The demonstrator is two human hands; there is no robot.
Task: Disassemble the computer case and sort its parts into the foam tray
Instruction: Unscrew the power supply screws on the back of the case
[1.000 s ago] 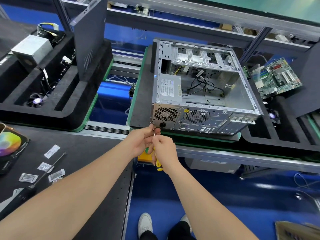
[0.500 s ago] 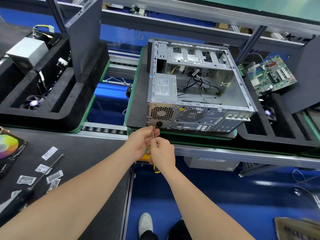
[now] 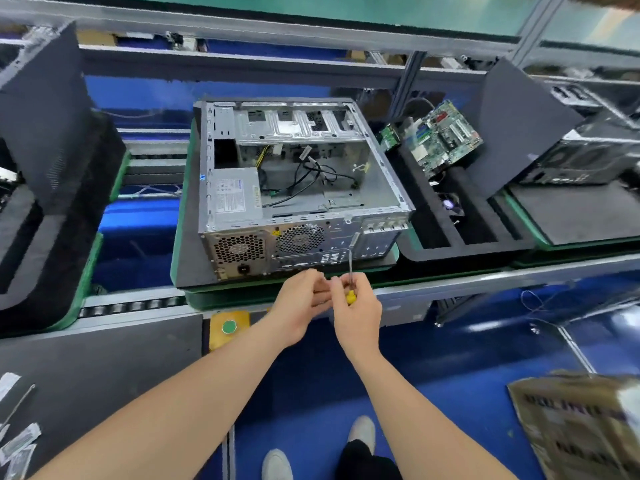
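Note:
The open metal computer case point(image 3: 377, 174) lies on its side on a dark pad, rear panel toward me, with the power supply point(image 3: 235, 195) and loose cables inside. My right hand point(image 3: 356, 306) grips a yellow-handled screwdriver point(image 3: 350, 271), shaft pointing up at the rear panel. My left hand point(image 3: 301, 299) sits just left of it, fingertips curled and meeting the right hand's fingers near the handle; what they pinch is too small to tell. The black foam tray point(image 3: 433, 247) stands right of the case, holding a green motherboard point(image 3: 440, 136) and a small fan point(image 3: 450, 204).
Another black foam tray point(image 3: 69, 216) with an upright dark panel point(image 3: 45, 109) stands at the left. A yellow box with a green button point(image 3: 229, 327) sits below the conveyor edge. Small plastic packets point(image 3: 20, 441) lie on the near-left mat. A second black case point(image 3: 585, 157) is at far right.
Both hands have shifted right along the rear panel, from the power-supply corner to about its middle. The view has swung right too.

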